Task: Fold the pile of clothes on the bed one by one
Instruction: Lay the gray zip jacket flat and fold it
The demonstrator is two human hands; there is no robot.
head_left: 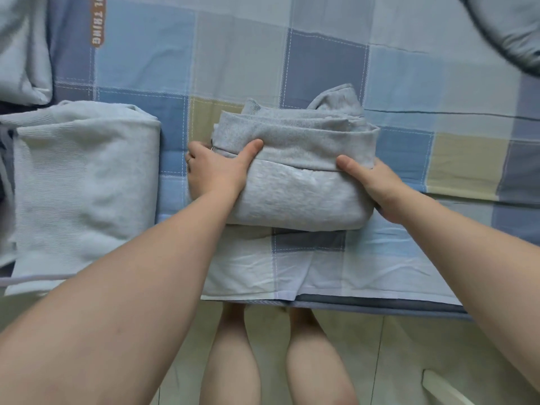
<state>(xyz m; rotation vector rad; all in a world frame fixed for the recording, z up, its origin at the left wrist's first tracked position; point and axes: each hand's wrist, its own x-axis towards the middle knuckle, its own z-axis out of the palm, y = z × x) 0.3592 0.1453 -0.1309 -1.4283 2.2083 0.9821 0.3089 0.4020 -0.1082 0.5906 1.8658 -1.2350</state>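
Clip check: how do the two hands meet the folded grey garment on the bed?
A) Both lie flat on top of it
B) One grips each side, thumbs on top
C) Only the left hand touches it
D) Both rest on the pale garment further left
B: the left hand and the right hand hold opposite sides of the folded grey garment, each with its thumb lying over the top.

A single wide-angle view from the person's head looks steeply down and slightly forward, close above the near edge of the bed [321, 68], with the floor [394, 361] filling the bottom.
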